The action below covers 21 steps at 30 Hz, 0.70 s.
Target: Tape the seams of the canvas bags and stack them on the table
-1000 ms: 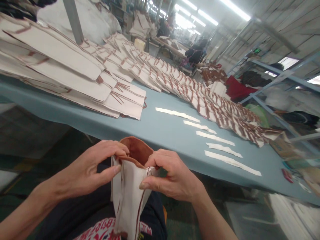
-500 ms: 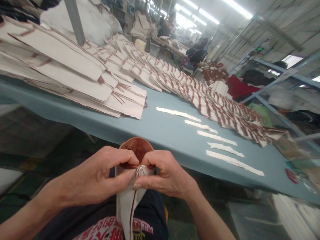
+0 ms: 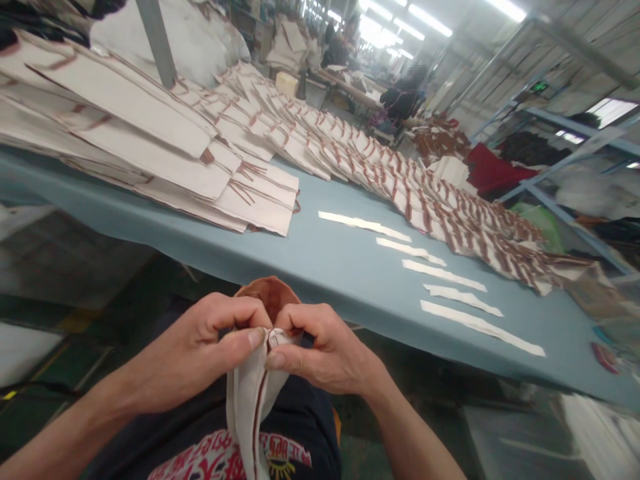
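A cream fabric piece [image 3: 245,400] with a brown seam line and a rust-brown inner side hangs down in front of my dark printed shirt [image 3: 305,420]. On its left, my left hand [image 3: 220,347] pinches the upper edge between thumb and bent fingers. My right hand [image 3: 320,347] pinches the same edge just to the right, close beside the left thumb. Between the two thumbs the cloth is bunched at the seam. The fingertips inside the fold are hidden.
Beyond my hands stands a blue-covered table [image 3: 350,280]. Several cream strips [image 3: 480,327] lie on it. Layered cream pieces [image 3: 150,147] are stacked at the left, and a long row of brown-trimmed pieces [image 3: 400,180] runs along the back. A person [image 3: 400,100] is farther off.
The view has shifted slightly, so the table items sit a little farther right. Both hands keep their pinch on the fabric piece, and the cloth between the thumbs looks folded differently.
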Each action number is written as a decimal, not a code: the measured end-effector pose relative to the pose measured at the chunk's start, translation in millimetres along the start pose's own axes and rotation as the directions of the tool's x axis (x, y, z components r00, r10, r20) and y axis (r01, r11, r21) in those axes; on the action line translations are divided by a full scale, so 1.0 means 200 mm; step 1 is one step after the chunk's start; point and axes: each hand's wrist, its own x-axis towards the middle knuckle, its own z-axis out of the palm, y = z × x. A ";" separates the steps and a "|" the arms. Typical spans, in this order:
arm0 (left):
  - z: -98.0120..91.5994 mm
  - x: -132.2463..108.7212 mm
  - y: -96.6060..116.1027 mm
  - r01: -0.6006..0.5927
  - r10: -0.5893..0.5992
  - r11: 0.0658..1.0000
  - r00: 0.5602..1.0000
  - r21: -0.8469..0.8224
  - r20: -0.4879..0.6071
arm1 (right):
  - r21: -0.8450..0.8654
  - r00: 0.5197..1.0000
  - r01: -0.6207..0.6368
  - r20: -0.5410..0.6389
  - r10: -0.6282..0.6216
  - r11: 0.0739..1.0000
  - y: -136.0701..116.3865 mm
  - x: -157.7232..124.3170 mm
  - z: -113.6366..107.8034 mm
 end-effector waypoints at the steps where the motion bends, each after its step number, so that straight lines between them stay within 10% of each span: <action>1: 0.00 0.00 0.00 0.010 -0.010 1.000 1.000 -0.014 -0.013 | 0.023 1.000 -0.001 0.007 0.001 1.000 0.00 0.00 0.00; 6: 0.01 -0.02 -0.02 0.000 0.000 1.000 1.000 -0.004 -0.011 | 0.058 0.998 -0.020 0.053 0.017 0.998 -0.01 -0.01 0.01; 14: 0.01 -0.07 -0.02 -0.024 0.031 0.988 0.998 0.156 -0.046 | -0.531 0.953 0.202 -0.086 -0.290 0.823 -0.08 -0.05 0.02; 21: 0.03 -0.10 -0.01 -0.063 0.089 0.962 0.992 0.266 -0.085 | -0.635 0.922 0.243 -0.083 -0.377 0.733 -0.15 -0.05 0.02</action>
